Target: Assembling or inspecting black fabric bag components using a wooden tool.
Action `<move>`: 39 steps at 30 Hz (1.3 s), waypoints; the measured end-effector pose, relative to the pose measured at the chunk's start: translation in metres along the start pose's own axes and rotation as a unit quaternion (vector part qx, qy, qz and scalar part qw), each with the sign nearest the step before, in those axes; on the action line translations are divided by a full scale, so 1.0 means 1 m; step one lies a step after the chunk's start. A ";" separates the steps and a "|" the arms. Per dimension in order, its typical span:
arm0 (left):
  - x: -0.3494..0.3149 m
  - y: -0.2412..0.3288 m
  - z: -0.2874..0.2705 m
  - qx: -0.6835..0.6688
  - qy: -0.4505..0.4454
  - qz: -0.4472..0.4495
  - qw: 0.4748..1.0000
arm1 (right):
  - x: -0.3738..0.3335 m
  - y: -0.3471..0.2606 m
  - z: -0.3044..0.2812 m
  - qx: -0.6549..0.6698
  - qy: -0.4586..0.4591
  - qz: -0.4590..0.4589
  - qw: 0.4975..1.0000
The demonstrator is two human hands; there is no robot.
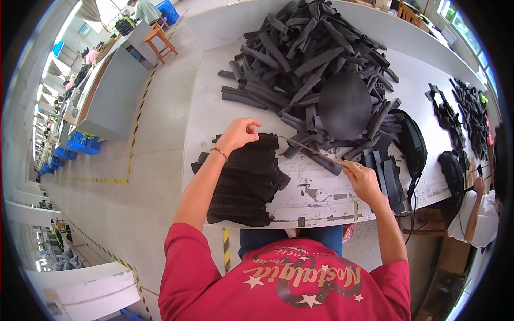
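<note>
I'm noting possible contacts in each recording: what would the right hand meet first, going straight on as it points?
Probably the dark rolled piece at the near edge of the pile, just beyond the right hand; height is unclear, so the hand might pass above.

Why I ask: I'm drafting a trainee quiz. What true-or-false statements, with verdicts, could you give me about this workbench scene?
1. The right hand holds a thin brown rod. True.
2. The stack of flat black fabric-like pieces lies right of the rod. False: it lies left.
3. Most of the heap of dark grey rolled strips lies beyond the left hand. True.
4. A slim yellowish bracelet circles the right wrist. False: it circles the left.
5. The brown wooden stool stands on the white table. False: it stands on the grey floor.
</note>
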State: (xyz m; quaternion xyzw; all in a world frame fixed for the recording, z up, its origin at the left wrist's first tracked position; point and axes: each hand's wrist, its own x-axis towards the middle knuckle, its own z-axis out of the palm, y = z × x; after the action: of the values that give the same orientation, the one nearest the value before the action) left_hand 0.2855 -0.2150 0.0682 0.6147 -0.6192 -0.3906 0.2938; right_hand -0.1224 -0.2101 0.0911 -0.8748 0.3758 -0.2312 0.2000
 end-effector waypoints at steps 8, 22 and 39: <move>-0.019 0.031 0.000 -0.029 0.031 0.032 0.999 | -0.003 -0.004 -0.006 0.011 0.003 -0.009 1.000; -0.028 0.033 -0.002 -0.001 -0.007 0.020 1.000 | -0.009 -0.016 -0.005 0.038 -0.026 -0.013 0.999; -0.030 0.038 0.000 -0.004 -0.017 0.027 0.999 | -0.013 -0.024 -0.004 0.020 -0.011 -0.042 0.999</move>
State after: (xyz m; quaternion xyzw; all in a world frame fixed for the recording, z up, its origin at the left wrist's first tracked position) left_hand 0.2679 -0.1876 0.1039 0.5901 -0.6386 -0.3952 0.2964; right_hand -0.1188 -0.1858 0.1042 -0.8879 0.3322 -0.2373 0.2121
